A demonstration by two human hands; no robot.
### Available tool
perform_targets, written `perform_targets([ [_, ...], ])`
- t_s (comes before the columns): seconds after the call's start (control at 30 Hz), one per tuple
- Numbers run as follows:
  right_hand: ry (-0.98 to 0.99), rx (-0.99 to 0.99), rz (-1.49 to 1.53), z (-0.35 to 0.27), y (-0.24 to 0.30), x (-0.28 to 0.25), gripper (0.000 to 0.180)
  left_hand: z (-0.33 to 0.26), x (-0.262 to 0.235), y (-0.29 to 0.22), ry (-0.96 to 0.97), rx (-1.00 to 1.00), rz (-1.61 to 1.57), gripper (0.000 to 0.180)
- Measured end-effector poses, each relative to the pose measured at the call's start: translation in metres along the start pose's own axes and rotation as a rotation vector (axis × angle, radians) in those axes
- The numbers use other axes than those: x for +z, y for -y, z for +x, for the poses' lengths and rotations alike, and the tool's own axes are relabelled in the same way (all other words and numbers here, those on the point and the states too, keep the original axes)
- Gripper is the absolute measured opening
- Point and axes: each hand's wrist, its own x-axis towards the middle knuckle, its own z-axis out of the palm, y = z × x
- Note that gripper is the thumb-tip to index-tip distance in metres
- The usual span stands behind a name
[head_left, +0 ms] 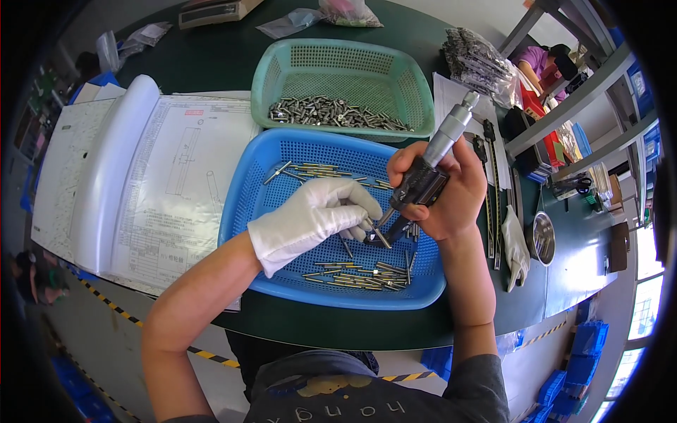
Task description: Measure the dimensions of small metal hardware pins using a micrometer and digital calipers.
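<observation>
Across a dark green table [303, 323], in a room with striped floor tape [113, 305] towards 8 o'clock of the blue basket [338, 300] (taken as the dial), works with both hands over that basket; with the white-gloved left hand [310, 211], near the dial's centre, pinches a slim metal pin [379, 234] between thumb and fingers, slanting it towards 5 o'clock; with the bare right hand [458, 194], between 2 and 3 o'clock, grips a micrometer [424, 178], fingers curled round its dark body, silver end tilted up towards 1 o'clock; cannot tell exact contact between pin and micrometer; inside the basket, has loose pins [356, 276] grouped at 12 and 6 o'clock; beyond, at 12, has a green basket [342, 56] holding heaped short metal parts [331, 113]; between 9 and 10, a technical drawing [166, 155]; between 2 and 3, calipers [494, 176]; at 3, a white glove [515, 250] just beside a metal bowl [552, 243]; at 11, a scale [215, 13].
</observation>
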Motion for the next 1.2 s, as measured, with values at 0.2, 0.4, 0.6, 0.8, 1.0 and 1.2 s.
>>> perform_targets([
  [0.2, 0.006, -0.014, -0.001, -0.0009, -0.0049, -0.0037, 0.062, 0.0000, -0.0002, -0.0002, 0.016, -0.016, 0.026, 0.013],
  [0.4, -0.047, -0.017, -0.112, -0.0037, -0.0020, -0.0044, 0.060, -0.0002, 0.0054, -0.0051, 0.026, -0.029, 0.021, 0.018],
  [0.6, -0.122, 0.038, -0.054, -0.0012, -0.0013, -0.0031, 0.061, -0.0002, 0.0054, -0.0038, -0.012, -0.121, -0.004, 0.023],
  [0.8, -0.101, 0.053, -0.087, -0.0015, -0.0024, -0.0026, 0.063, 0.0011, 0.0032, 0.0012, 0.000, -0.160, -0.052, 0.025],
  [1.0, -0.141, 0.028, -0.052, -0.0009, -0.0006, 0.0003, 0.065, 0.0020, 0.0050, -0.0029, -0.003, -0.176, -0.155, 0.029],
  [1.2, -0.159, 0.044, -0.026, 0.0022, -0.0019, -0.0005, 0.066, 0.0015, 0.0049, 0.0006, -0.003, -0.166, -0.163, 0.025],
])
